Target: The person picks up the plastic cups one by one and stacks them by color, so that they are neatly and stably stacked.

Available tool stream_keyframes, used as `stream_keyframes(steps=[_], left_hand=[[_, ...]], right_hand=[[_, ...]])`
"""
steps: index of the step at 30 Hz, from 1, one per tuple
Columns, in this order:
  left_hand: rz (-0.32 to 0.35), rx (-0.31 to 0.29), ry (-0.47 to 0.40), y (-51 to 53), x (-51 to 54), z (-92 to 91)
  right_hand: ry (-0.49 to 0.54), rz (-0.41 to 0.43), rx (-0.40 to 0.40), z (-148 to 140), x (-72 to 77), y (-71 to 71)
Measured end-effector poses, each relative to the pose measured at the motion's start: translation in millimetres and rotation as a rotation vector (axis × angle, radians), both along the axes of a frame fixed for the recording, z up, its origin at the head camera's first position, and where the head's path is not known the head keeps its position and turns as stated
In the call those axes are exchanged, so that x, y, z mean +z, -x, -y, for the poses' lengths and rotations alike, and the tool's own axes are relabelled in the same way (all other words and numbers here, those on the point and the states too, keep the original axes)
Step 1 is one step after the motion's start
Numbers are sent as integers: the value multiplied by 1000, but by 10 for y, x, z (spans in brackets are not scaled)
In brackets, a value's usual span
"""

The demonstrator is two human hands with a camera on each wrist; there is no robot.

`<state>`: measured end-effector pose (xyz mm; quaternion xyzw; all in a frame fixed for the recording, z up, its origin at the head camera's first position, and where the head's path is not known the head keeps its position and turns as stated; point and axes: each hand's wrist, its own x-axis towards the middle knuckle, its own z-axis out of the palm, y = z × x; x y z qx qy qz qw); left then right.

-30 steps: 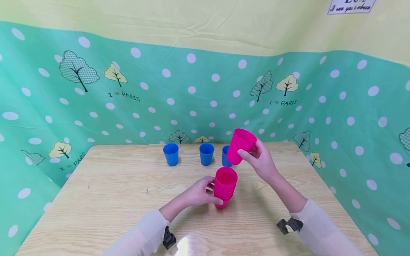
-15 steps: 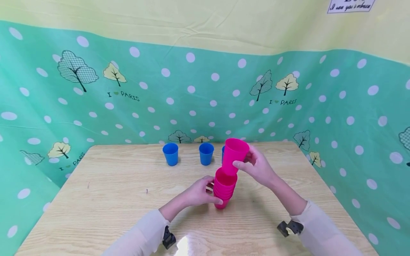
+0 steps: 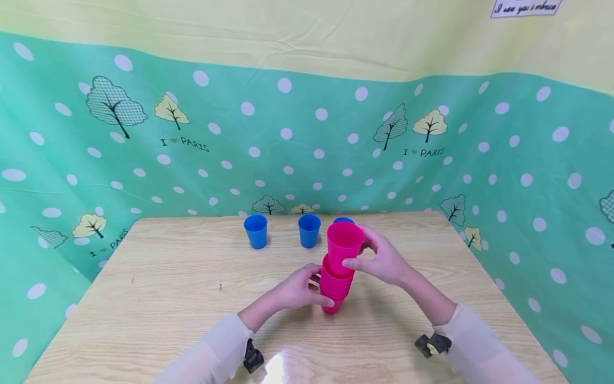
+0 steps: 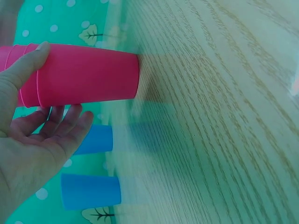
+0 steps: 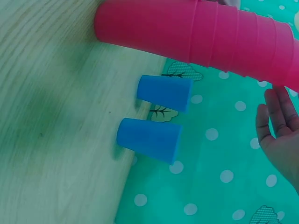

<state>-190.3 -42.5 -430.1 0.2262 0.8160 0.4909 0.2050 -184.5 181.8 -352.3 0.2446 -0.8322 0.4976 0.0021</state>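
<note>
A stack of nested pink cups (image 3: 335, 285) stands upright on the table, and my left hand (image 3: 299, 288) grips it from the left side. In the left wrist view my left thumb lies along the pink stack (image 4: 88, 74), fingers on its other side. My right hand (image 3: 384, 260) holds another pink cup (image 3: 344, 242) whose lower part is inside the top of the stack. The right wrist view shows the stack (image 5: 145, 23) with several rims, and my right hand's fingers (image 5: 278, 116) beside its upper end.
Two blue cups (image 3: 256, 232) (image 3: 309, 231) stand near the table's back edge; a third blue cup (image 3: 344, 220) is mostly hidden behind the held pink cup. A patterned cloth (image 3: 288, 117) hangs behind the wooden table (image 3: 168, 298).
My right hand has moved down and to the left, bringing its pink cup from above the stack into the stack's top. My left hand has stayed on the stack.
</note>
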Motion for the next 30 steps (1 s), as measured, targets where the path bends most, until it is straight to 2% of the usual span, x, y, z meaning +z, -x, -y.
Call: stream_keyframes(steps=[9, 17, 24, 30], left_hand=[[-3, 0, 1, -7, 12, 11], [3, 1, 2, -4, 5, 10], [13, 1, 6, -2, 13, 16], [20, -1, -12, -3, 6, 14]], right_hand=[[-41, -1, 43, -5, -81, 46], [-67, 43, 94, -41, -156, 72], [-97, 104, 119, -36, -161, 66], [-95, 101, 152, -30, -184, 72]])
